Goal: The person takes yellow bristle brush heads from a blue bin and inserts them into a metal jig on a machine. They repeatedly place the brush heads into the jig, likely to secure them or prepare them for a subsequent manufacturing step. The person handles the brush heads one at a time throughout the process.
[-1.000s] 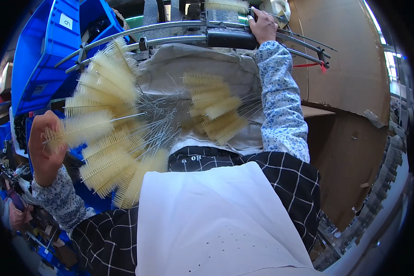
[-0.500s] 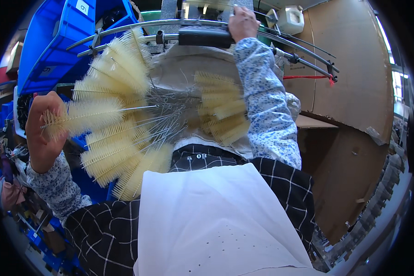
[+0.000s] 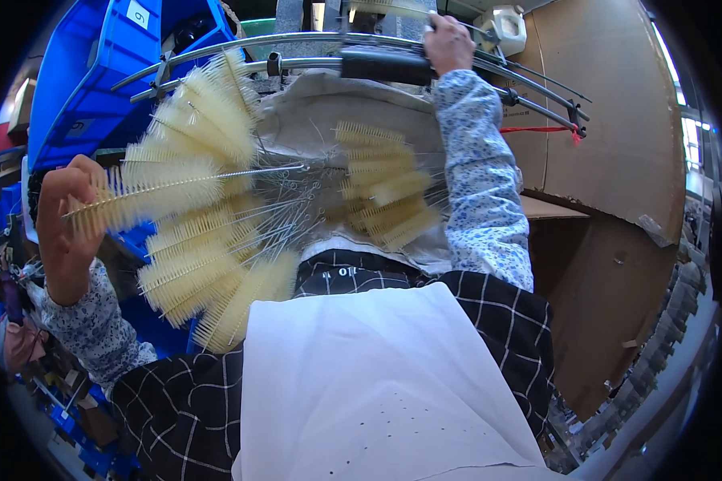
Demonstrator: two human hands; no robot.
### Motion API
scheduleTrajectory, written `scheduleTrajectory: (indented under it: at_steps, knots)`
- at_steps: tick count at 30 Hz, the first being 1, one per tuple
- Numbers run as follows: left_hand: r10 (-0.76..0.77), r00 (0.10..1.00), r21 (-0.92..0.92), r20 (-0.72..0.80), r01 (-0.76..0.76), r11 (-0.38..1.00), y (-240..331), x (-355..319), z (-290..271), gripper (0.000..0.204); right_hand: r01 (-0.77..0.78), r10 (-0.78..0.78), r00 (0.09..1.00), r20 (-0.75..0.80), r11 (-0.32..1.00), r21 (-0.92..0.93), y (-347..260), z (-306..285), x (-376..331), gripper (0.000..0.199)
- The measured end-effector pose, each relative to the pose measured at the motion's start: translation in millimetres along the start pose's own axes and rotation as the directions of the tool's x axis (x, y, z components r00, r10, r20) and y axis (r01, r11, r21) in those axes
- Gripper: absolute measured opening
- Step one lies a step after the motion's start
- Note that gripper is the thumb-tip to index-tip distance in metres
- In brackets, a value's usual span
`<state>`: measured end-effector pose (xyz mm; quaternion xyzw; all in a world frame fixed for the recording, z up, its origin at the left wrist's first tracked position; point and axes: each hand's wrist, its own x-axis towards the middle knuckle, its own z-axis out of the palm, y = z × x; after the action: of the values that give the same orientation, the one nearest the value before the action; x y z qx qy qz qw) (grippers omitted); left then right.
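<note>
My left hand grips a cream bottle brush by its bristly end. The brush's wire stem points right and ends in a small loop. Under and around it, more cream brushes lie fanned out, their looped wire stems turned toward the middle. My right hand is closed on the right end of a sliding carriage with a black block, set across two metal rails. Another brush lies along the carriage's top, near that hand. A second, smaller group of brushes rests on the grey cloth between my arms.
Blue bins stand at the far left, behind the rails. Large cardboard sheets rise on the right. A white plastic jug sits at the back right, and a red string hangs by the rail end.
My right hand and the carriage have slid to the right along the rails. The brush in my left hand now tilts, its looped end higher and further right.
</note>
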<state>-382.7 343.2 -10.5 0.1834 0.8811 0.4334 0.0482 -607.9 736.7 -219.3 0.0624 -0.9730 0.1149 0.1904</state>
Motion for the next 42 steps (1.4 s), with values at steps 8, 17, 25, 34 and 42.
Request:
scheduleTrajectory:
  at_steps: [8, 17, 25, 34, 42]
  knots:
    - [-0.038, 0.999, -0.123, -0.010, 0.036, 0.992, -1, 2, 4, 0.026, -0.117, 0.100, 0.981, 0.165, 0.989, 0.095, 84, -14, 23, 0.027]
    - [0.119, 0.977, -0.216, 0.176, -0.079, 0.973, -13, 32, 23, 0.027, -0.065, -0.179, 0.791, 0.584, 0.926, 0.372, 129, -78, 0, 0.031]
    - [0.170, 0.973, -0.260, 0.158, -0.125, 0.957, 5, 66, 76, 0.031, -0.255, -0.717, 0.369, 0.591, 0.533, 0.806, -5, -140, -64, 0.040]
    - [-0.128, 0.914, 0.035, 0.385, 0.124, 0.992, 8, 45, 56, 0.047, 0.085, -0.573, 0.766, 0.291, 0.539, 0.838, -85, -89, -77, 0.029]
    - [-0.427, 0.780, 0.395, 0.458, 0.251, 0.884, -46, 3, 57, 0.046, 0.109, -0.109, 0.994, 0.000, 0.994, -0.013, -7, -31, -4, 0.015]
